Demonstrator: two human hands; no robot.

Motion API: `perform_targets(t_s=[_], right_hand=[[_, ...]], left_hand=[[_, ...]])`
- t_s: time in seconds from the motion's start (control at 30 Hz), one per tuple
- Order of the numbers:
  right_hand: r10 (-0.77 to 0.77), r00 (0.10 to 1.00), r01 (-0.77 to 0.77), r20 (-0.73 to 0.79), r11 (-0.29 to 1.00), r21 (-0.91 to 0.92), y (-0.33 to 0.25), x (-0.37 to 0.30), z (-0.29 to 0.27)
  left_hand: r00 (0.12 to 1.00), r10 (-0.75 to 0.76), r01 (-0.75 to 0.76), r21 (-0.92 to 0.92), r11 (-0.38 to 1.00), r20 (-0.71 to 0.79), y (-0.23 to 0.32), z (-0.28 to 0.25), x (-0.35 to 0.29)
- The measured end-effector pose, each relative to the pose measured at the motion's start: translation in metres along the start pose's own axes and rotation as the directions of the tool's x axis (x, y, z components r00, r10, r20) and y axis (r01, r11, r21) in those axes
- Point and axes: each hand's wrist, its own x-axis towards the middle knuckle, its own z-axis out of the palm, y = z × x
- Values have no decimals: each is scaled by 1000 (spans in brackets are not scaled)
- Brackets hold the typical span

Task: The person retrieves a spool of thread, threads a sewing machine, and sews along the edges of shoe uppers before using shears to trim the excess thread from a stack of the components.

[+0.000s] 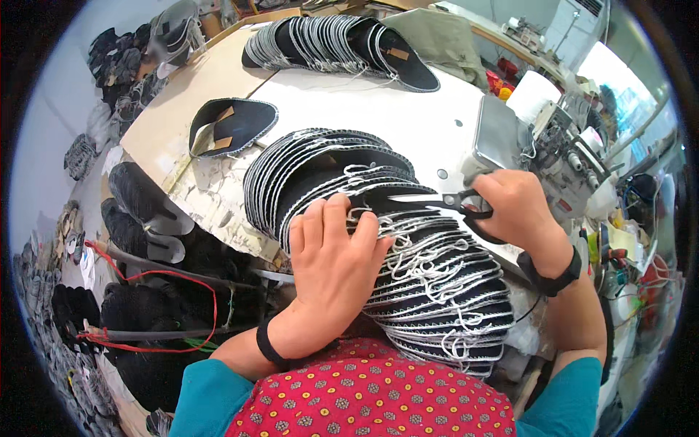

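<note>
A long, fanned row of dark shoe uppers [444, 284] with white stitched edges runs from the table down to my lap. Loose white threads [426, 266] trail in loops along it. My left hand [331, 247] lies over the middle of this row, its fingers bent and gripping the uppers' edges; the fingertips are partly hidden. In my right hand [513, 207] are black-handled scissors [429, 200], my fingers closed round the handles. Their blades point left, over the row, just beyond my left fingertips.
A second row of uppers [328, 47] stands at the far side of the white table [349, 102]. One single upper [237, 127] lies to the left. At right is a sewing machine [568, 142]. Dark pieces and a red cord [175, 273] hang at left.
</note>
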Motion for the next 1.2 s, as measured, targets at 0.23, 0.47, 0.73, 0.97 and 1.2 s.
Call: perform_targets(t_s=[0.23, 0.47, 0.73, 0.97, 1.2], right_hand=[[-13, 999, 12, 36, 999, 40, -16, 30, 29], [-84, 996, 82, 13, 992, 92, -4, 13, 3], [-83, 996, 81, 24, 995, 56, -1, 34, 10], [-30, 993, 24, 115, 998, 51, -13, 37, 27], [-59, 998, 57, 38, 997, 49, 2, 16, 7]], left_hand=[[983, 182, -176, -239, 955, 2, -9, 6, 3], [1000, -29, 30, -112, 993, 9, -15, -2, -1], [995, 65, -53, -167, 984, 69, -13, -1, -2], [992, 116, -82, -428, 900, 53, -23, 10, -2], [999, -1, 8, -145, 989, 48, -20, 8, 5]])
